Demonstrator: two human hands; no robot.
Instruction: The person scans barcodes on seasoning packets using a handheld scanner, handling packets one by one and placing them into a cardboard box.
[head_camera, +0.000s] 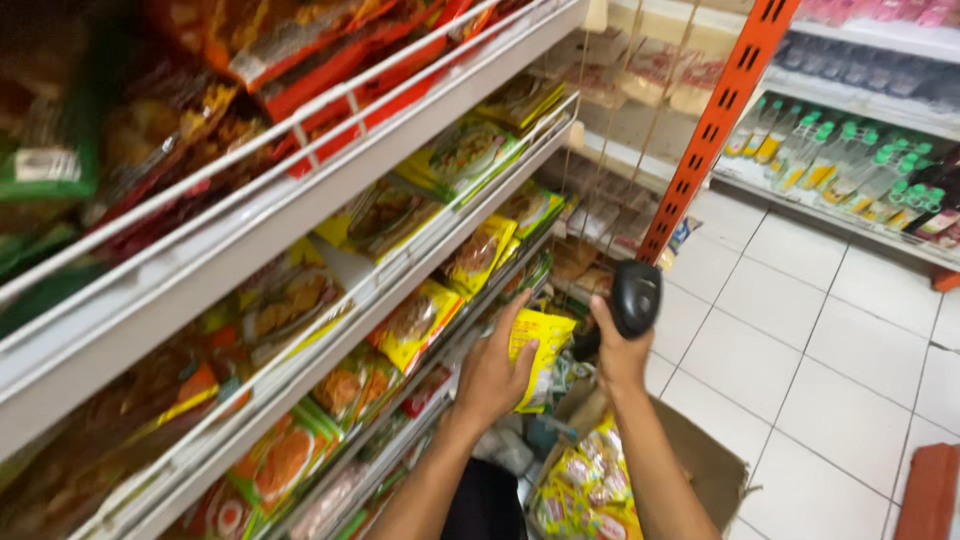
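My left hand (492, 375) grips a yellow snack packet (541, 352) and holds it up in front of the lower shelves. My right hand (618, 352) is closed around a black handheld scanner (636, 297), whose head points down toward the packet from just right of it. Below both hands sits an open cardboard box (712, 462) filled with several more yellow packets (585, 485).
White wire-fronted shelves (330, 215) with red, yellow and green packets fill the left. An orange perforated upright (717, 124) stands behind the scanner. Bottles with green caps (850, 170) line a far shelf. White floor tiles (820, 350) spread to the right, with a reddish object (928, 490) at the edge.
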